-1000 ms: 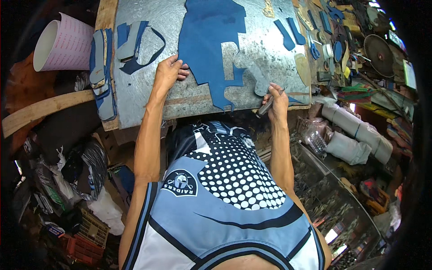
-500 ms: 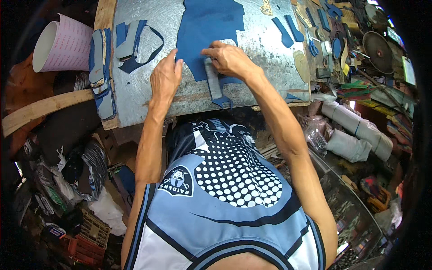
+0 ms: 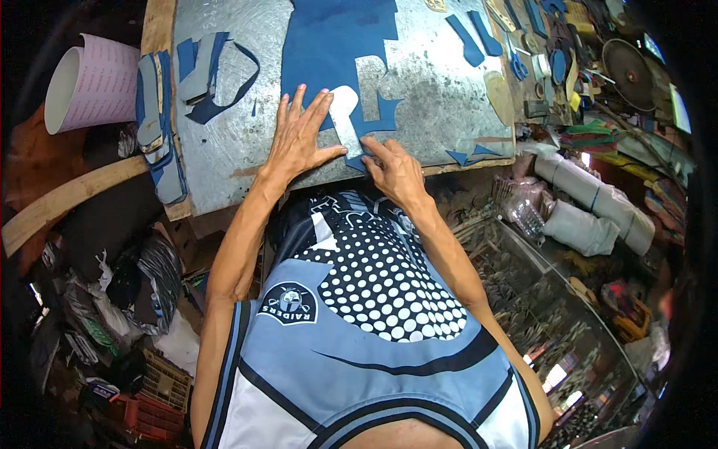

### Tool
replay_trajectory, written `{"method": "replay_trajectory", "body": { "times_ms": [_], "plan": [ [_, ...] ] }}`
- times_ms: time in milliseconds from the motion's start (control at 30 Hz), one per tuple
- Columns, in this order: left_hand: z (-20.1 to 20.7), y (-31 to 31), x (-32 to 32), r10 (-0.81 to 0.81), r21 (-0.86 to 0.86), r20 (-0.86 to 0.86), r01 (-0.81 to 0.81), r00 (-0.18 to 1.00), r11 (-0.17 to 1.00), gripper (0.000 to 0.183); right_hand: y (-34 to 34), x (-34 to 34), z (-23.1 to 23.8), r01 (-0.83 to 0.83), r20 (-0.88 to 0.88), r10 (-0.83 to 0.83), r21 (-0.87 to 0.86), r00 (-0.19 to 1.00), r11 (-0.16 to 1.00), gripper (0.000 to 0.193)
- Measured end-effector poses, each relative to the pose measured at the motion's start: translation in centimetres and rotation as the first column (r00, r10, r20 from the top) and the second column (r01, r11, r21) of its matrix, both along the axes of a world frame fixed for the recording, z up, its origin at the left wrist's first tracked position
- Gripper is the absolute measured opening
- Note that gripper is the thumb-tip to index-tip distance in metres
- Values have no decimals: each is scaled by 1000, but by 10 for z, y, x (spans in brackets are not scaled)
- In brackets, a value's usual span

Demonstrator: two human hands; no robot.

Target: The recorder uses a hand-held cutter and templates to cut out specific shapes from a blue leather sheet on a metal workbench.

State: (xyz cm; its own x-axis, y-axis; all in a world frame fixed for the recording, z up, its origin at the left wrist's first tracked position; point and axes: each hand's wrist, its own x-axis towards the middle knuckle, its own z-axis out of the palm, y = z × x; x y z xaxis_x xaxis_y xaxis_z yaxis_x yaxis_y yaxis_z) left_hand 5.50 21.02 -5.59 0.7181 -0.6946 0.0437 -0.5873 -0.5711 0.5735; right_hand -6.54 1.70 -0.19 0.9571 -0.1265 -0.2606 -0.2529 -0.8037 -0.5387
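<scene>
A dark blue sheet (image 3: 321, 45) with cut-out edges lies on the metal-topped table. Over its near part rests a pale template (image 3: 344, 112), long with a rounded far end. My left hand (image 3: 299, 146) is spread beside it, fingers stretched out, with fingertips and thumb at the template's left edge. At the template's near right side is my right hand (image 3: 396, 170), its fingers bent and drawn together close to the blue material. Whatever it may be holding is hidden by the fingers.
Cut blue and grey pieces (image 3: 198, 71) lie at the left, with a stack of strips (image 3: 155, 127) on the table's edge. Blue scraps (image 3: 475, 156) sit near the right front corner. Beyond the right side are scissors (image 3: 517, 63), tools and a round fan (image 3: 628, 73).
The template, blurred in my right hand before, now lies on the blue sheet. My left hand has come down beside it, and my right hand has moved nearer to me.
</scene>
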Motion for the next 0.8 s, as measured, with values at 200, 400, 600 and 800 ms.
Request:
{"method": "replay_trajectory", "body": {
  "times_ms": [200, 400, 600, 800],
  "plan": [
    [-4, -4, 2, 6, 21, -12, -6, 1000, 1000, 106, 3, 0, -8, 23, 48, -23, 0, 999, 1000, 30],
    [-7, -3, 3, -5, 15, 14, 5, 1000, 1000, 106, 3, 1, -10, -8, 109, 12, -42, 994, 999, 28],
    [-8, -6, 3, -11, 56, 16, 11, 1000, 998, 108, 2, 1, -11, -4, 105, 11, -64, 994, 998, 29],
    [-5, -3, 2, -11, 34, 35, 10, 999, 999, 104, 4, 1, -11, -14, 111, 20, -57, 994, 998, 29]
  ]
}}
